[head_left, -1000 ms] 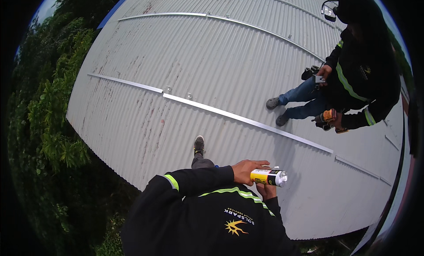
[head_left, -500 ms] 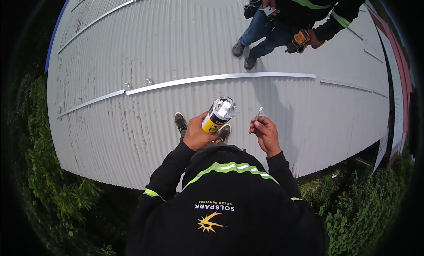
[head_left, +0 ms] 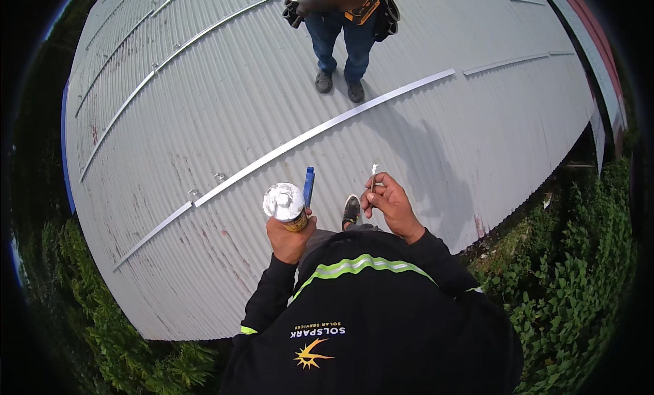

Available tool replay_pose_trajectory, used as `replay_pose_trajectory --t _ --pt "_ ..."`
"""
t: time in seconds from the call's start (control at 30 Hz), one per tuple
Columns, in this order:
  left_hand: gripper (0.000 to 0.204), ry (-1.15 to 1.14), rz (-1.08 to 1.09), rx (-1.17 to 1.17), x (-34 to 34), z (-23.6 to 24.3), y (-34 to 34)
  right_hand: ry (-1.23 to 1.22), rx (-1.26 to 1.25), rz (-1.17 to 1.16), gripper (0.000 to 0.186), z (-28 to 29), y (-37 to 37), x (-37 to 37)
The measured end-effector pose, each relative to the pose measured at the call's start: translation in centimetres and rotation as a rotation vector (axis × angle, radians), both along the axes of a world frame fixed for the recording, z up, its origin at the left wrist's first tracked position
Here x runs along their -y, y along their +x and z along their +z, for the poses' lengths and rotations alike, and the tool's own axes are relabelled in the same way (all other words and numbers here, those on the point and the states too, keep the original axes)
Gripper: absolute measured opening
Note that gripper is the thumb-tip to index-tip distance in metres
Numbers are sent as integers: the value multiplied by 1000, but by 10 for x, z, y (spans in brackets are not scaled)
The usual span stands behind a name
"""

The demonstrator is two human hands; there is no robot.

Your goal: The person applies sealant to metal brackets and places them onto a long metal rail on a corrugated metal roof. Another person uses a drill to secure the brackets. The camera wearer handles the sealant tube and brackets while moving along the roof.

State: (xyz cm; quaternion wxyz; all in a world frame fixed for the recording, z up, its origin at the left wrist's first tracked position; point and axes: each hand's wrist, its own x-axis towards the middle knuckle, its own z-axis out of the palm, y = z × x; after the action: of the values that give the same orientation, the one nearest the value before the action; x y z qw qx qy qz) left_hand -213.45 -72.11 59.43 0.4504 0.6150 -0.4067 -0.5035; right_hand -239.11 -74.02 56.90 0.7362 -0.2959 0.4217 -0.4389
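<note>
My left hand (head_left: 289,243) is wrapped round a cylindrical can (head_left: 283,201) with a yellow and black label. Its top is smeared silvery white. A slim blue object (head_left: 309,184) sticks up beside the can, close to my left fingers; whether that hand also grips it I cannot tell. Between the thumb and fingers of my right hand (head_left: 393,207) is a thin stick (head_left: 374,181), held upright, its tip coated with silvery white stuff. The two hands are apart, in front of my body, above the roof.
I stand on a grey corrugated metal roof (head_left: 238,122). A long metal rail (head_left: 320,130) crosses it ahead of me, with small brackets near its left part. Beyond the rail stands another person (head_left: 340,37) with an orange power tool. Green bushes (head_left: 558,313) lie past the roof's edges.
My view has turned, so the rail now slants. The can has moved left and tipped its top toward me, and the blue object has come into sight. The other person stands further left.
</note>
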Motion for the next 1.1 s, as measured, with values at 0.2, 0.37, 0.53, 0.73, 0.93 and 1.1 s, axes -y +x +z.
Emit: replay_pose_trajectory --t 0.2,0.37,0.53,0.73,0.93,1.1 --pt "32 -100 292 -375 10 0 -12 24 -30 52 9 -16 0 -17" --pt "31 -69 155 -195 10 10 -23 86 55 -52 14 -15 6 -18" --pt "45 -85 -131 -2 10 30 -43 1 60 -220 13 -32 7 -8" --pt "48 -244 -378 -70 12 45 -65 61 -119 -586 11 -64 -47 21" --pt "32 -430 -517 -69 12 40 -80 146 -59 -750 13 -82 -98 37" --pt "27 -421 -627 -226 14 49 -88 179 105 -862 13 -95 -118 47"
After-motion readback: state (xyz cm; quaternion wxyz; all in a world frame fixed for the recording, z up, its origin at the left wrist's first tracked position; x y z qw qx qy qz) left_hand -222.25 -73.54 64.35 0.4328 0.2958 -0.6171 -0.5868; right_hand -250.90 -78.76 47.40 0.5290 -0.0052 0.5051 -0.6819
